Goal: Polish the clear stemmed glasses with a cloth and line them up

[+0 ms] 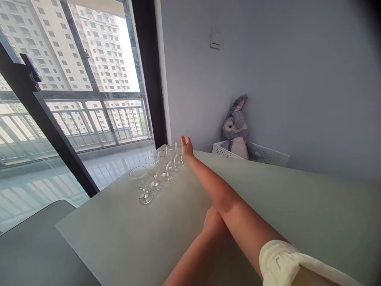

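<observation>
Several clear stemmed glasses stand in a row on the pale table, from the nearest glass back to the farthest glass by the wall. My right hand is stretched out to the far end of the row, its fingers curled round the bowl of the farthest glass. My left hand rests on the table close to me, under my right forearm. Only its back shows; the fingers are hidden.
A grey plush rabbit sits in a white perforated basket behind the table, against the grey wall. A large window with a black frame is to the left. A grey surface lies below the table's left edge.
</observation>
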`<state>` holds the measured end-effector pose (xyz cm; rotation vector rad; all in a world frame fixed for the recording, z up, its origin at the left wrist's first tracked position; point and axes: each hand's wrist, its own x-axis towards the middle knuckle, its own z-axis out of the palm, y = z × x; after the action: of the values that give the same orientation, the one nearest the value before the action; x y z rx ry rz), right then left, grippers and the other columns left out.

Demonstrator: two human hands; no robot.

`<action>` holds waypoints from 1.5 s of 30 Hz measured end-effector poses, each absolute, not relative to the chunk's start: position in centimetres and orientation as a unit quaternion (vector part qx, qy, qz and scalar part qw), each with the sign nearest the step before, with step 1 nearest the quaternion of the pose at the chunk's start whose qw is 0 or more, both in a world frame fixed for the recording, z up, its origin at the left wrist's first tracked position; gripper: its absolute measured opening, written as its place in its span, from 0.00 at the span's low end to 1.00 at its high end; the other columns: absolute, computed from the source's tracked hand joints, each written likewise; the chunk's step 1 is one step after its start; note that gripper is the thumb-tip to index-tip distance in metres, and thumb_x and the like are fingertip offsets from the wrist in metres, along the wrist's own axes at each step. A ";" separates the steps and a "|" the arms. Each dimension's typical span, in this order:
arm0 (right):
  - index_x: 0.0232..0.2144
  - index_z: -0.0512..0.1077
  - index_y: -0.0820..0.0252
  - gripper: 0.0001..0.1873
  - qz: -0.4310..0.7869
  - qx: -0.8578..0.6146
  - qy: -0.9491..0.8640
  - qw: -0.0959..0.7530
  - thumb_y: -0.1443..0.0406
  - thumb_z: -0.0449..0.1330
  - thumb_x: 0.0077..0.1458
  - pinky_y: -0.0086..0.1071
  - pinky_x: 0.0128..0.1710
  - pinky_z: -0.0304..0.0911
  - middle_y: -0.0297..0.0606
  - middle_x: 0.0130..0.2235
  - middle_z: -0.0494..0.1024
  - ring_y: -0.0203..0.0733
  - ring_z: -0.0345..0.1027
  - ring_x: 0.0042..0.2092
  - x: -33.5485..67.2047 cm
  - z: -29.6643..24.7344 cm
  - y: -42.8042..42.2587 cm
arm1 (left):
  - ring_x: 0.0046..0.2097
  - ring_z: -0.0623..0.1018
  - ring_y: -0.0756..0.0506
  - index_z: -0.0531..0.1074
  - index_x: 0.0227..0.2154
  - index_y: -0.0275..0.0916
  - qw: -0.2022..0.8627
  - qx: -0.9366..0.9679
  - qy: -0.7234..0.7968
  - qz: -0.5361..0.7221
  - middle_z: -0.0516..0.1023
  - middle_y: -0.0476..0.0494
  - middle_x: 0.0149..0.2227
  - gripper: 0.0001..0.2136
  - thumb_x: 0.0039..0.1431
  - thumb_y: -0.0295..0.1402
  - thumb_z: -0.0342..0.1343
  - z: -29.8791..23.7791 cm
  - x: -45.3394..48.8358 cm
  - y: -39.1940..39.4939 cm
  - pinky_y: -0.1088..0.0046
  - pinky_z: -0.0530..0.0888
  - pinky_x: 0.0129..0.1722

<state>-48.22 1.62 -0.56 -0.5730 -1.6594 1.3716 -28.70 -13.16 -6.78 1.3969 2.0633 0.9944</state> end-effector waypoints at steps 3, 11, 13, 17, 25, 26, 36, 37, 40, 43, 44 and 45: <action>0.49 0.66 0.61 0.17 0.565 -0.246 -0.648 0.448 0.58 0.54 0.61 0.43 0.44 0.66 0.43 0.48 0.70 0.44 0.68 0.45 -46.0 0.3 1.5 | 0.35 0.71 0.47 0.72 0.28 0.39 0.200 0.555 0.719 0.367 0.76 0.45 0.34 0.06 0.49 0.27 0.50 -6.3 -28.5 -13.3 0.73 0.66 0.36; 0.46 0.66 0.59 0.16 0.578 -0.208 -0.664 0.427 0.56 0.49 0.62 0.36 0.45 0.65 0.40 0.44 0.71 0.40 0.67 0.44 -29.7 5.0 1.8 | 0.35 0.72 0.48 0.74 0.32 0.41 0.161 0.605 0.691 0.361 0.74 0.47 0.33 0.13 0.47 0.24 0.46 -6.3 -29.0 -13.5 0.75 0.66 0.36; 0.44 0.66 0.57 0.15 0.569 -0.198 -0.678 0.422 0.55 0.51 0.60 0.34 0.46 0.65 0.38 0.42 0.71 0.40 0.67 0.45 -23.0 6.3 1.5 | 0.35 0.72 0.48 0.73 0.32 0.41 0.160 0.613 0.687 0.357 0.74 0.47 0.33 0.13 0.47 0.24 0.46 -6.3 -29.2 -13.6 0.74 0.66 0.36; 0.45 0.67 0.53 0.16 0.507 -0.224 -0.715 0.426 0.54 0.53 0.59 0.37 0.50 0.63 0.37 0.44 0.72 0.43 0.65 0.50 -9.2 7.2 -0.5 | 0.36 0.71 0.48 0.72 0.33 0.41 0.160 0.625 0.681 0.346 0.73 0.47 0.35 0.12 0.49 0.26 0.45 -6.1 -29.3 -13.7 0.74 0.67 0.37; 0.53 0.64 0.43 0.18 0.375 -0.266 -0.867 0.194 0.54 0.49 0.61 0.43 0.55 0.60 0.35 0.58 0.64 0.48 0.58 0.59 4.7 1.4 -10.5 | 0.36 0.71 0.48 0.70 0.34 0.40 0.153 0.634 0.686 0.322 0.72 0.47 0.34 0.11 0.52 0.28 0.45 -5.6 -29.1 -13.9 0.73 0.67 0.38; 0.55 0.62 0.43 0.20 0.361 -0.222 -0.892 0.158 0.55 0.49 0.62 0.43 0.57 0.57 0.35 0.59 0.63 0.47 0.56 0.60 4.9 0.8 -11.4 | 0.35 0.71 0.48 0.70 0.34 0.40 0.151 0.635 0.687 0.319 0.71 0.47 0.34 0.10 0.53 0.29 0.44 -5.5 -29.1 -13.9 0.73 0.67 0.37; 0.61 0.55 0.53 0.26 0.201 0.032 -0.977 0.055 0.55 0.47 0.64 0.46 0.63 0.41 0.39 0.63 0.57 0.46 0.47 0.64 3.2 -3.5 -11.0 | 0.36 0.71 0.47 0.71 0.35 0.42 0.100 0.662 0.697 0.257 0.72 0.46 0.37 0.11 0.57 0.32 0.43 -4.6 -28.8 -15.6 0.71 0.67 0.38; 0.61 0.57 0.54 0.24 0.183 0.035 -0.980 0.065 0.56 0.46 0.64 0.45 0.63 0.44 0.40 0.62 0.59 0.46 0.50 0.63 3.1 -4.0 -10.8 | 0.36 0.72 0.47 0.71 0.35 0.42 0.096 0.664 0.698 0.251 0.72 0.46 0.37 0.11 0.57 0.32 0.43 -4.5 -28.7 -15.7 0.71 0.67 0.37; 0.57 0.63 0.54 0.20 0.109 0.028 -0.990 0.079 0.60 0.43 0.66 0.43 0.60 0.52 0.39 0.60 0.64 0.47 0.57 0.60 2.8 -4.9 -10.6 | 0.35 0.73 0.47 0.71 0.37 0.44 0.092 0.669 0.702 0.227 0.73 0.47 0.38 0.11 0.58 0.33 0.43 -4.2 -28.9 -16.0 0.72 0.68 0.36; 0.54 0.66 0.53 0.20 0.061 0.024 -0.994 0.092 0.60 0.42 0.66 0.41 0.58 0.56 0.36 0.59 0.65 0.47 0.59 0.59 2.4 -5.4 -10.6 | 0.36 0.74 0.47 0.71 0.39 0.48 0.091 0.672 0.708 0.198 0.74 0.49 0.40 0.12 0.60 0.36 0.43 -4.4 -29.9 -16.4 0.72 0.70 0.36; 0.53 0.67 0.53 0.20 0.058 0.025 -0.993 0.102 0.59 0.43 0.66 0.41 0.58 0.56 0.36 0.59 0.66 0.47 0.59 0.59 2.3 -5.5 -10.6 | 0.36 0.75 0.47 0.71 0.39 0.49 0.083 0.672 0.711 0.189 0.75 0.50 0.40 0.12 0.60 0.37 0.43 -4.4 -30.4 -16.5 0.72 0.71 0.36; 0.53 0.67 0.53 0.20 0.060 0.025 -0.992 0.112 0.58 0.43 0.66 0.41 0.58 0.56 0.36 0.59 0.66 0.46 0.59 0.59 2.3 -5.6 -10.6 | 0.36 0.75 0.46 0.72 0.39 0.50 0.067 0.674 0.713 0.182 0.75 0.50 0.39 0.12 0.59 0.38 0.44 -4.4 -30.8 -16.5 0.72 0.71 0.35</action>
<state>2.28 -10.63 -5.61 0.0744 -2.9115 0.1772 -30.81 -16.54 -4.39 2.0313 2.1481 0.5471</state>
